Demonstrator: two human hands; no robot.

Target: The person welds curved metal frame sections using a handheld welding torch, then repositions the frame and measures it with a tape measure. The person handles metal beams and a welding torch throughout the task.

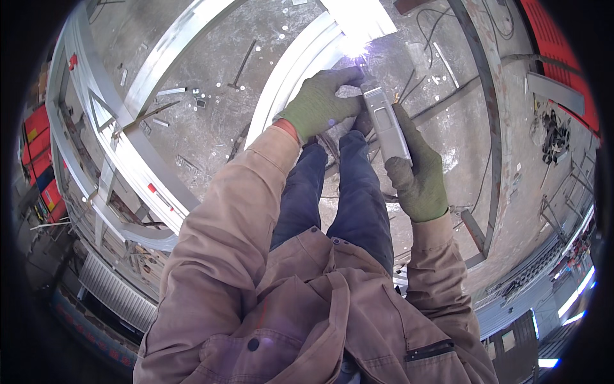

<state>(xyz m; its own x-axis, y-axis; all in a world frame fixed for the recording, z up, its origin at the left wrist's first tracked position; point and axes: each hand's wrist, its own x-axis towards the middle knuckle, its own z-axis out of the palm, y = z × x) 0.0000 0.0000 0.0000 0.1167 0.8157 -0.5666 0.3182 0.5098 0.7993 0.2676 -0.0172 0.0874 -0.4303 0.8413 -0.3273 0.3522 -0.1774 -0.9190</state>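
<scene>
Your right hand (419, 176) clenched around the grey welding torch (385, 121), your left hand (318, 102) gripping its front, long axis pointing up-left toward the bright arc (355, 45)

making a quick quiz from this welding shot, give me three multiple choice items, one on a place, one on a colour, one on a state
1. Where is the bright arc flash?
A. at the upper middle, on the curved metal frame
B. at the lower left corner
C. behind the person

2. What colour are the gloves?
A. red
B. green
C. white

3. How is the grey welding tool held?
A. lying loose on the floor
B. hanging from a hook
C. gripped by the right hand, with the left hand at its tip

Answers:
1 A, the glare sits just above the tool tip on the pale frame.
2 B, both gloved hands show green knit.
3 C, right fingers wrap the handle while the left hand touches the front end.
</scene>
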